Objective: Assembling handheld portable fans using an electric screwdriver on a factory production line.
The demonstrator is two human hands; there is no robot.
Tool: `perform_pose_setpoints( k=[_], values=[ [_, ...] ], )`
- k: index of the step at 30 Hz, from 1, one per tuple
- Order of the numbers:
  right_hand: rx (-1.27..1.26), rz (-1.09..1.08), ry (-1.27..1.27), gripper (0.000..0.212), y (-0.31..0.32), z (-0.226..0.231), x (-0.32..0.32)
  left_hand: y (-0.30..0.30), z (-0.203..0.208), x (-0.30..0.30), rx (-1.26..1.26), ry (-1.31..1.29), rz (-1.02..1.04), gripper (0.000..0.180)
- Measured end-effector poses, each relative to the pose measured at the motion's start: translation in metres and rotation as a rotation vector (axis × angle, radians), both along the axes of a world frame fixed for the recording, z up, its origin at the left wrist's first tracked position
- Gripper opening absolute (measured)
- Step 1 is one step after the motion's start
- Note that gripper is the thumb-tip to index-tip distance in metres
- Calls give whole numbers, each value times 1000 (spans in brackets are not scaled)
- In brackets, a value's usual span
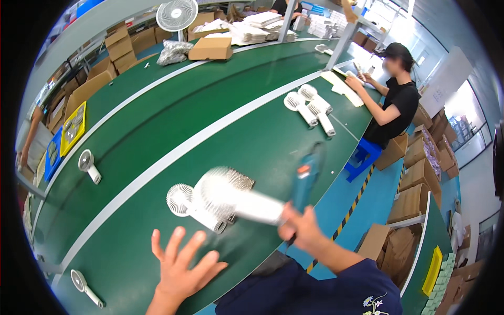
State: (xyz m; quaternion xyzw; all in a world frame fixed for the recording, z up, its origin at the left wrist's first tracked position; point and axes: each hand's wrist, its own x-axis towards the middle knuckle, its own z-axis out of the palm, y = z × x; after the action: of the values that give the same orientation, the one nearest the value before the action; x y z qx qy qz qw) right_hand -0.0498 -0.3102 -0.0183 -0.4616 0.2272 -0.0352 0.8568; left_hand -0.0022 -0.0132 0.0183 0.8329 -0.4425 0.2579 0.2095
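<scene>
My right hand [302, 228] is closed around the handle of a white handheld fan [257, 206], which is smeared by motion. A teal electric screwdriver [306, 181] rises just above that hand, its lower end meeting the fingers; whether they grip it too, I cannot tell. Low on the left, my left hand [184, 268] is empty, fingers spread over the green table. Just beyond its fingertips lies another white handheld fan [181, 200], its handle partly behind the moving one. A speckled greyish heap [242, 181] shows behind the blurred fan head, mostly hidden.
Several handheld fans [310, 107] lie together at the far right, near a seated co-worker [396, 100]. Single fans [89, 165] rest on the left. Yellow [73, 128] and blue trays [53, 155] hold round parts at the left edge. A cardboard box [211, 49] stands at the back.
</scene>
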Motion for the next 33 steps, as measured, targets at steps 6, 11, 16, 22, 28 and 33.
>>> perform_pose_setpoints(
  k=[6, 11, 16, 22, 28, 33],
  values=[
    [32, -631, -206, 19, -232, -26, 74, 14, -29, 66, 253, 371, 140, 58],
    [32, -769, -21, 13, -387, -84, 136, 11, -42, 84, 441, 387, 132, 55],
    [-167, -751, 248, 16, -425, -88, 191, 2, -33, 91, 518, 360, 98, 40],
    [-649, -698, 274, 26, -373, -62, 172, 19, -26, 74, 644, 380, 14, 36],
    [-465, -52, -1, 34, -142, -26, 21, 2, -20, 1, 589, 700, 83, 46],
    [-181, 595, 173, 34, -1, -20, -39, -31, -32, -19, 379, 607, -57, 50]
  ],
)
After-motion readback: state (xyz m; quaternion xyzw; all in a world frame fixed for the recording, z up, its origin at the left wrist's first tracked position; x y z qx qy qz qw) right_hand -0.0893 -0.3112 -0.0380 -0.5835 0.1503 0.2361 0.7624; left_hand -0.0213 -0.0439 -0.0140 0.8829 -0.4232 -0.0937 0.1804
